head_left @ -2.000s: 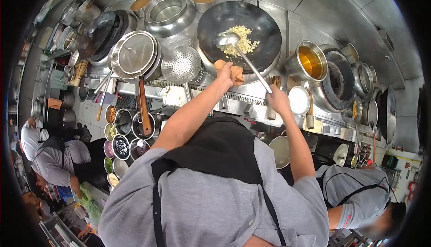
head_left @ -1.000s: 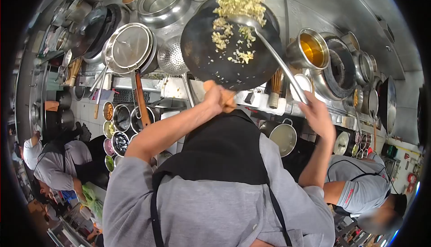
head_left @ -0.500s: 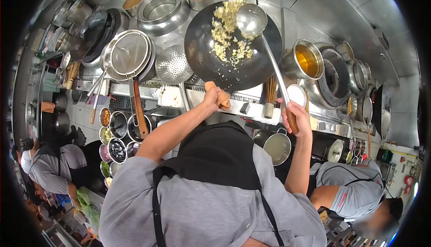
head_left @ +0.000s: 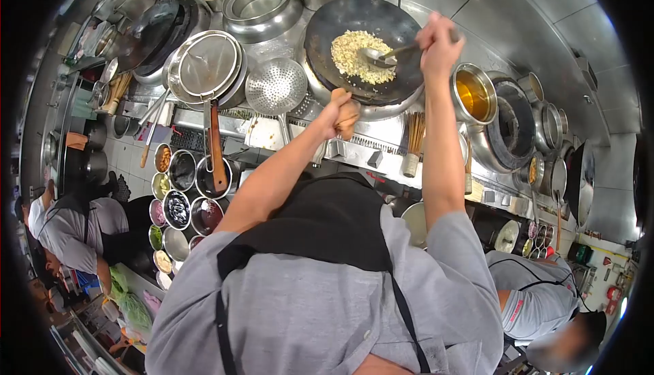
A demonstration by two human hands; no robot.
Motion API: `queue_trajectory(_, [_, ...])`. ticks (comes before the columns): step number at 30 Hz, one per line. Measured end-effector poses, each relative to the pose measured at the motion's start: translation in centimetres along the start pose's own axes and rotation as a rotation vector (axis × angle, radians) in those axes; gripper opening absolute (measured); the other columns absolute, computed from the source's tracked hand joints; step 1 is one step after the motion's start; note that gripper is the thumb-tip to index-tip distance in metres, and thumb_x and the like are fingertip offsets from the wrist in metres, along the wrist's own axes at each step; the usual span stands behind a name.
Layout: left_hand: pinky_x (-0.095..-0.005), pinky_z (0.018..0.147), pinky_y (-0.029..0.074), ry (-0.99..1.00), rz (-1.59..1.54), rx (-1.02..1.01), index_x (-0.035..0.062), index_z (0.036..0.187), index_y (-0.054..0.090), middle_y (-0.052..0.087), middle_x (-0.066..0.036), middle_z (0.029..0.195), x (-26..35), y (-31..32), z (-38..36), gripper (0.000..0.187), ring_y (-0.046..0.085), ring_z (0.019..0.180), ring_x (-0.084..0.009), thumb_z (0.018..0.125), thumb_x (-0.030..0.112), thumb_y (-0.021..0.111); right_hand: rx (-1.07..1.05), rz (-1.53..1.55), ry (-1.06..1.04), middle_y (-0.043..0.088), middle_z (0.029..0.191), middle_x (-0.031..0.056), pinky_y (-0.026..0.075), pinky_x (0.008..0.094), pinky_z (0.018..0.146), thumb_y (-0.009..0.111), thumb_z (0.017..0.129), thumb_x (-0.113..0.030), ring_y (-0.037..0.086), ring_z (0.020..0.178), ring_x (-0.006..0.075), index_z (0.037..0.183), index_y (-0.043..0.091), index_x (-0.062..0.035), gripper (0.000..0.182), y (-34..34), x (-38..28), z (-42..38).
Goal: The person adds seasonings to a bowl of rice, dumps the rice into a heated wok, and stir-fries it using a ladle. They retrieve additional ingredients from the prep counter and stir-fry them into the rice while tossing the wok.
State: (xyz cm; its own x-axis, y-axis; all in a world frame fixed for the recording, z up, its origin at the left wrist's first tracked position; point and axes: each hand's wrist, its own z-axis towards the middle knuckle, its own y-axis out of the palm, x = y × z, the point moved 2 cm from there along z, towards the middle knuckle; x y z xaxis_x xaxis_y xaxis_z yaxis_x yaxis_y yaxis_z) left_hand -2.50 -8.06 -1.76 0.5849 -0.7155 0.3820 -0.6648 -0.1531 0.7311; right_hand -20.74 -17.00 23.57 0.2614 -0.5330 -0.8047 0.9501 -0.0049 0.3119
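Two bare arms reach forward; left hand (head_left: pixel 332 111) at the near edge of the wok (head_left: pixel 402 24), elbow bent, fingers closed round a tan cloth (head_left: pixel 349 120); right arm nearly straight, right hand (head_left: pixel 438 42) above the wok's right edge, slightly blurred, clamped on the handle of a ladle (head_left: pixel 383 57); its bowl sits in chopped pale food (head_left: pixel 349 49), spread mid-wok; red lettering on a co-worker's sleeve (head_left: pixel 519 312), too small to read.
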Motion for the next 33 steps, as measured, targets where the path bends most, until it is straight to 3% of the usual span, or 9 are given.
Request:
queue_trajectory(6, [-0.0388, 0.078, 0.057, -0.018, 0.13, -0.006, 0.0028, 0.127, 0.044, 0.066, -0.019, 0.099, -0.9, 0.1, -7.7, 0.041, 0.067, 0.085, -0.0284, 0.094, 0.023, 0.058, -0.235, 0.208, -0.365, 0.038, 0.051, 0.0045, 0.022, 0.0298, 0.042, 0.053, 0.095, -0.033, 0.032, 0.043, 0.0123, 0.059, 0.041, -0.0025, 0.049, 2.7, -3.7, -2.4])
queue_trajectory(8, [-0.0387, 0.078, 0.057, -0.016, 0.141, 0.032, 0.0033, 0.126, 0.045, 0.066, -0.019, 0.101, -1.1, -0.6, -7.9, 0.039, 0.068, 0.085, -0.0262, 0.094, 0.02, 0.058, -0.333, 0.126, -0.172, 0.037, 0.051, 0.0049, 0.022, 0.0306, 0.043, 0.052, 0.094, -0.027, 0.033, 0.043, 0.0135, 0.059, 0.041, -0.0021, 0.044, 0.6, 3.4, -2.1])
queue_trajectory(12, [-0.0363, 0.075, 0.057, 0.029, 0.149, 0.096, 0.0021, 0.125, 0.046, 0.067, -0.016, 0.099, -1.0, 0.1, -8.8, 0.038, 0.068, 0.083, -0.0236, 0.091, 0.015, 0.059, -0.109, 0.247, -0.155, 0.038, 0.05, 0.0042, 0.026, 0.0286, 0.044, 0.049, 0.088, -0.015, 0.034, 0.042, 0.0142, 0.059, 0.042, -0.0017, 0.033, 1.0, -2.5, 0.5])
queue_trajectory(16, [-0.0363, 0.072, 0.058, -0.022, 0.113, 0.107, 0.0011, 0.116, 0.051, 0.066, -0.014, 0.09, -2.8, -0.1, -4.5, 0.03, 0.068, 0.081, -0.0249, 0.091, 0.016, 0.056, -0.049, 0.12, -0.352, 0.05, 0.059, 0.0058, 0.032, 0.0284, 0.047, 0.057, 0.086, -0.016, 0.043, 0.049, 0.0138, 0.066, 0.054, 0.0013, 0.027, 3.6, 0.4, -3.7])
queue_trajectory(18, [-0.0373, 0.072, 0.058, 0.004, 0.14, 0.164, 0.0012, 0.111, 0.053, 0.066, -0.013, 0.087, -2.8, 1.9, -4.5, 0.027, 0.068, 0.08, -0.0257, 0.09, 0.017, 0.056, -0.475, -0.111, -0.172, 0.055, 0.065, 0.0041, 0.038, 0.0258, 0.053, 0.062, 0.085, -0.019, 0.049, 0.057, 0.0122, 0.074, 0.06, 0.0034, 0.025, 3.0, 4.2, -2.8])
queue_trajectory(21, [-0.0382, 0.072, 0.058, 0.029, 0.127, 0.215, 0.0018, 0.112, 0.053, 0.066, -0.014, 0.09, -3.2, 1.6, -5.1, 0.028, 0.068, 0.081, -0.0262, 0.089, 0.018, 0.057, -0.073, -0.021, 0.026, 0.058, 0.068, 0.0063, 0.041, 0.0261, 0.055, 0.066, 0.084, -0.008, 0.052, 0.063, 0.0108, 0.085, 0.064, 0.0044, 0.013, -0.7, 1.3, -2.0])
queue_trajectory(23, [-0.0382, 0.073, 0.058, 0.083, 0.09, 0.25, 0.0027, 0.113, 0.052, 0.065, -0.015, 0.096, -2.5, 0.5, -6.7, 0.03, 0.069, 0.082, -0.0264, 0.09, 0.02, 0.059, -0.311, 0.251, 0.007, 0.044, 0.054, 0.0028, 0.029, 0.029, 0.045, 0.052, 0.088, -0.012, 0.034, 0.046, 0.0113, 0.065, 0.047, -0.007, 0.025, -4.1, -4.3, -0.5])
queue_trajectory(28, [-0.0401, 0.085, 0.055, 0.175, -0.024, 0.272, 0.0062, 0.121, 0.053, 0.064, -0.013, 0.106, 0.2, 0.6, -4.8, 0.044, 0.066, 0.097, -0.0258, 0.096, 0.042, 0.056, 0.462, 0.093, -0.09, 0.041, 0.052, 0.0018, 0.035, 0.0304, 0.046, 0.048, 0.092, -0.022, 0.035, 0.047, 0.0131, 0.061, 0.041, -0.0102, 0.034, -4.8, -0.5, -2.9])
queue_trajectory(33, [-0.0437, 0.086, 0.055, 0.148, 0.025, 0.08, 0.0045, 0.108, 0.057, 0.067, -0.012, 0.096, 1.7, 2.4, 3.1, 0.039, 0.067, 0.089, -0.0291, 0.098, 0.041, 0.047, 0.161, -0.188, -0.25, 0.046, 0.058, 0.0, 0.04, 0.0257, 0.054, 0.056, 0.088, 0.004, 0.046, 0.056, 0.0094, 0.07, 0.049, -0.007, 0.022, 7.8, -2.5, -9.5])
